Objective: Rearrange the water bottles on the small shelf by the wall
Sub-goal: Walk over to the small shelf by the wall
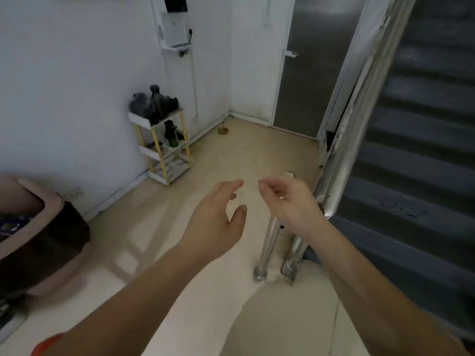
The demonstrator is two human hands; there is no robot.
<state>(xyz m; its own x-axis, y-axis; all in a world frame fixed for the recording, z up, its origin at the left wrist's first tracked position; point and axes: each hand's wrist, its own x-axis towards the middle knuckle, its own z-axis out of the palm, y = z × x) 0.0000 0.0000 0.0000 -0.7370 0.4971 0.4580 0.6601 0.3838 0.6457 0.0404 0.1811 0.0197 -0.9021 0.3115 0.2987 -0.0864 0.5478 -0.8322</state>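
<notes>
A small white shelf [138, 118] with yellow posts stands against the left wall, some way ahead of me. Dark bottles [156, 101] crowd its top tier, and another dark bottle [171, 133] stands on the middle tier. The lowest tier holds pale items too blurred to name. My left hand [218, 214] is held out in front of me, fingers apart and empty. My right hand [288, 199] hovers beside it with fingers loosely curled, holding nothing, a ring on one finger. Both hands are well short of the shelf.
A pink and brown tub [38, 237] sits at the left. A metal stair railing [267, 242] and dark stairs [416, 150] rise on the right. A frosted door [308, 65] closes the far end. A small brown object [222, 130] lies on the floor near the corner.
</notes>
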